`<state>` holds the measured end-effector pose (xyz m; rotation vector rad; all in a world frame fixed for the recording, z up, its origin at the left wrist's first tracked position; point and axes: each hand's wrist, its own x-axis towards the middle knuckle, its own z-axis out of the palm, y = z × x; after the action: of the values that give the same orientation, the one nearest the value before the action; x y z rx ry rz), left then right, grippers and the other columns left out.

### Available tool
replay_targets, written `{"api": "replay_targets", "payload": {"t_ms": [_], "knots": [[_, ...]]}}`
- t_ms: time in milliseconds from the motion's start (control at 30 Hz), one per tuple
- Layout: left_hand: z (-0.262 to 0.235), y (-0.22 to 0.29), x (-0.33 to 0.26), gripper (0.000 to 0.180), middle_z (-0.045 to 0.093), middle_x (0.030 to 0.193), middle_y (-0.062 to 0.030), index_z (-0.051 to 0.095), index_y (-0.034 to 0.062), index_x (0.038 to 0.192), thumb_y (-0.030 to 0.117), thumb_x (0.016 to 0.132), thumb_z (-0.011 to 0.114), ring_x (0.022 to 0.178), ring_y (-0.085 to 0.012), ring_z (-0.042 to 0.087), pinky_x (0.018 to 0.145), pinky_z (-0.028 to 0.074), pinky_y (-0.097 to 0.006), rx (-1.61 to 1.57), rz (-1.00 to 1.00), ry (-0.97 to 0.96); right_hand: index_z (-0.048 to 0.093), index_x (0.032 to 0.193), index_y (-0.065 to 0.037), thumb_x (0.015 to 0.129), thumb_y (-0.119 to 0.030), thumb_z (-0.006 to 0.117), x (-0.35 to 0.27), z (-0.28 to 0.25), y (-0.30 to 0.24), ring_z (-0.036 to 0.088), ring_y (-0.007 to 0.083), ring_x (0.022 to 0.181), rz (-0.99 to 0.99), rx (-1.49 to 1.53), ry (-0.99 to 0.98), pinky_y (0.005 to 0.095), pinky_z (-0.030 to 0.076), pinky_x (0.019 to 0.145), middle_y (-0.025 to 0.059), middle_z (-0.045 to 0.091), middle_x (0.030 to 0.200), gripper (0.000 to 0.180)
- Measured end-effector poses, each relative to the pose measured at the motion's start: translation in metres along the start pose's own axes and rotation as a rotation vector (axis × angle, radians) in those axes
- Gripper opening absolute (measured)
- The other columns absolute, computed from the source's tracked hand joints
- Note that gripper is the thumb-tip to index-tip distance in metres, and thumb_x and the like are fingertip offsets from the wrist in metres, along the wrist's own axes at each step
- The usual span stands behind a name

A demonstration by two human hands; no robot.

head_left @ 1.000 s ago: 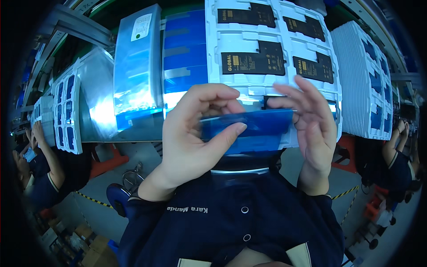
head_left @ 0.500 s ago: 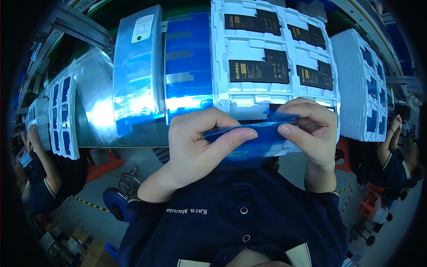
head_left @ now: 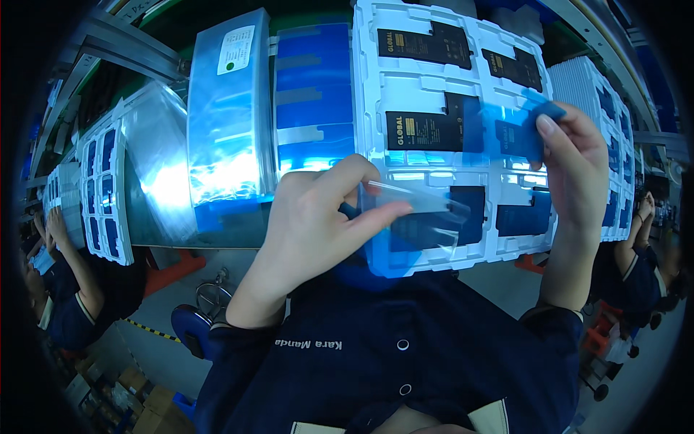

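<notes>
While my left hand (head_left: 307,228) pinches a clear film (head_left: 431,206) between thumb and forefinger above the near left of the white tray (head_left: 364,94), my right hand (head_left: 580,163) pinches a blue film (head_left: 517,134) by its right end above the tray's right side. In view, both films overlap flat black cells (head_left: 423,132) seated in the tray; whether either film touches them, I cannot tell. If the right hand lowers, the blue film's loose left end could drag over a cell and shift it from its pocket. If the left pinch slackens, the clear film, which appears thin and curled at its free edge, could drop across the near cells or fold onto itself. Static could also draw both films together, causing creases. Bluish material (head_left: 395,262) below my left hand could snag likewise; its attachment is unclear.
</notes>
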<state>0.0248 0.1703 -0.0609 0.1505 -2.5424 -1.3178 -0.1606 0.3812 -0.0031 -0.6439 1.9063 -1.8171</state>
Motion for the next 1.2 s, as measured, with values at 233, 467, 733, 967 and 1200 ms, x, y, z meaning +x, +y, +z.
{"api": "replay_targets", "payload": {"t_ms": [233, 467, 733, 967, 1200], "knots": [[-0.003, -0.013, 0.025, 0.041, 0.055, 0.122, -0.016, 0.053, 0.0042, 0.085, 0.034, 0.07, 0.077, 0.123, -0.0373, 0.041, 0.1, 0.032, -0.049, 0.287, 0.307, -0.061, 0.061, 0.106, 0.002, 0.08, -0.003, 0.069, 0.013, 0.014, 0.043, 0.058, 0.004, 0.063, 0.055, -0.107, -0.052, 0.0155, 0.046, 0.055, 0.0048, 0.066, 0.082, 0.028], [-0.001, -0.015, 0.024, 0.043, 0.049, 0.129, -0.0187, 0.049, 0.0055, 0.085, 0.037, 0.071, 0.075, 0.128, -0.0427, 0.036, 0.104, 0.029, -0.053, 0.306, 0.31, -0.131, 0.061, 0.106, 0.002, 0.08, -0.001, 0.069, 0.017, 0.012, 0.048, 0.059, 0.0027, 0.062, 0.072, -0.113, -0.029, 0.0141, 0.045, 0.053, 0.004, 0.067, 0.081, 0.027], [0.006, -0.024, 0.019, 0.047, 0.042, 0.129, -0.0235, 0.047, 0.0048, 0.084, 0.038, 0.07, 0.077, 0.126, -0.0452, 0.037, 0.096, 0.038, -0.048, 0.182, 0.271, -0.046, 0.063, 0.102, 0.002, 0.078, -0.001, 0.07, 0.014, 0.019, 0.046, 0.057, 0.0018, 0.058, 0.054, -0.191, -0.044, 0.0131, 0.043, 0.05, 0.0042, 0.067, 0.077, 0.025], [0.007, -0.024, 0.02, 0.047, 0.045, 0.114, -0.0189, 0.047, 0.0055, 0.085, 0.035, 0.068, 0.08, 0.123, -0.0461, 0.039, 0.09, 0.04, -0.047, 0.145, 0.29, -0.029, 0.064, 0.101, 0.003, 0.078, -0.002, 0.071, 0.014, 0.021, 0.045, 0.056, 0.001, 0.057, 0.068, -0.197, -0.03, 0.0127, 0.041, 0.048, 0.0046, 0.068, 0.077, 0.025], [0.008, -0.024, 0.02, 0.047, 0.043, 0.104, -0.0145, 0.048, 0.0057, 0.086, 0.033, 0.066, 0.081, 0.12, -0.0442, 0.039, 0.088, 0.04, -0.046, 0.145, 0.286, -0.043, 0.064, 0.101, 0.003, 0.078, -0.003, 0.071, 0.014, 0.021, 0.046, 0.056, 0.0012, 0.056, 0.08, -0.22, -0.032, 0.0129, 0.041, 0.048, 0.0048, 0.068, 0.077, 0.026]]}}
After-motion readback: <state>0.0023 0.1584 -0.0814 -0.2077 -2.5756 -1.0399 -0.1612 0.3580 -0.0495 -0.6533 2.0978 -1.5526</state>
